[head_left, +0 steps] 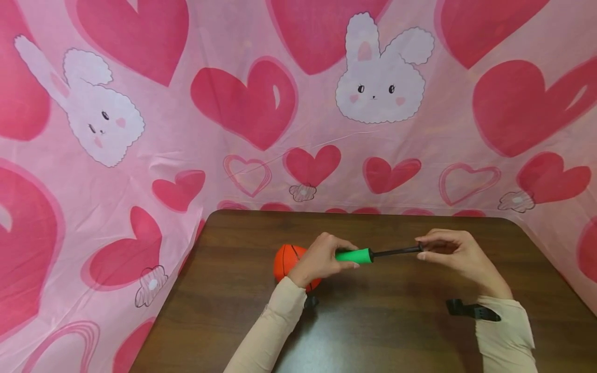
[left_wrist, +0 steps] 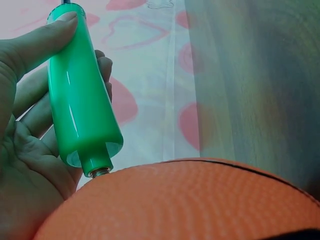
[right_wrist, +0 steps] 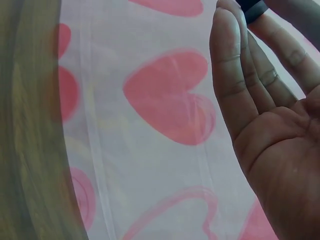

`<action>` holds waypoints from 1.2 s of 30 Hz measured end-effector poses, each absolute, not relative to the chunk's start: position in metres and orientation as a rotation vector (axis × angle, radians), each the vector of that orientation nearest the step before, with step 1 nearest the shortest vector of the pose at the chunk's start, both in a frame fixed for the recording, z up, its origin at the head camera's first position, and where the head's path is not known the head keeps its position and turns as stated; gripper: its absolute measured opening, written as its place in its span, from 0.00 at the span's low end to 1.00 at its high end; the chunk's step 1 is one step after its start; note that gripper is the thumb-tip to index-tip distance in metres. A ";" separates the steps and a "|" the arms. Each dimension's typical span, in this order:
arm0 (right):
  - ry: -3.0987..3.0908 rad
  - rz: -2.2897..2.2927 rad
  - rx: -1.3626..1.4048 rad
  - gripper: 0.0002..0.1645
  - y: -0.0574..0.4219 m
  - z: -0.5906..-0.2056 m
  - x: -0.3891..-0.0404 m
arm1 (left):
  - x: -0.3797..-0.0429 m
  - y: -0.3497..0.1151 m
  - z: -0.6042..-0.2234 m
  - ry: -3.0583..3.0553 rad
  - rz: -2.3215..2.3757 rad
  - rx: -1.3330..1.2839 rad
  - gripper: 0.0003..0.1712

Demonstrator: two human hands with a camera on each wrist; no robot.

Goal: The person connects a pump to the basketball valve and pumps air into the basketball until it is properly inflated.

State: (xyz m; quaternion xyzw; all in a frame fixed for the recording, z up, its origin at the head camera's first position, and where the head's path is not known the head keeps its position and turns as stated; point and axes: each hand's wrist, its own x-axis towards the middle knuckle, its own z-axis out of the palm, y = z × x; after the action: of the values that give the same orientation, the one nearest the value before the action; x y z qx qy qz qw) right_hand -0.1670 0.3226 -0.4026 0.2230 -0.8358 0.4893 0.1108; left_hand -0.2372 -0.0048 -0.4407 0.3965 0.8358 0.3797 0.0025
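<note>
Apparently for steadiness, a green plastic cylinder [head_left: 356, 256] is gripped by the left hand [head_left: 318, 261], its black rod [head_left: 394, 252] pinched by the right hand [head_left: 468, 259].

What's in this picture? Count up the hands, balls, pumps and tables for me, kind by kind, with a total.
Hands: 2, a left hand and a right hand
Balls: 1, an orange basketball
Pumps: 1, a green hand pump
Tables: 1, a brown wood-grain table
Total: 5
</note>
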 end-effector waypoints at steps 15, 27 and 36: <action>-2.513 1.390 0.718 0.18 0.273 -0.420 -0.183 | -0.236 -0.006 -0.440 2.608 1.199 1.262 0.16; -2.540 1.421 0.710 0.16 0.266 -0.427 -0.185 | -0.236 -0.004 -0.440 2.578 1.207 1.248 0.17; -2.552 1.372 0.722 0.15 0.267 -0.426 -0.183 | -0.236 -0.004 -0.440 2.583 1.198 1.241 0.16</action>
State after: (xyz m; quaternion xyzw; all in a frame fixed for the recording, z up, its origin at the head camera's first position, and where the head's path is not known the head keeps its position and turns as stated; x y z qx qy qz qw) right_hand -0.1833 0.2665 -0.4263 0.2410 -0.8521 0.4580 0.0776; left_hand -0.2358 -0.0040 -0.4405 0.3995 0.8315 0.3857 0.0180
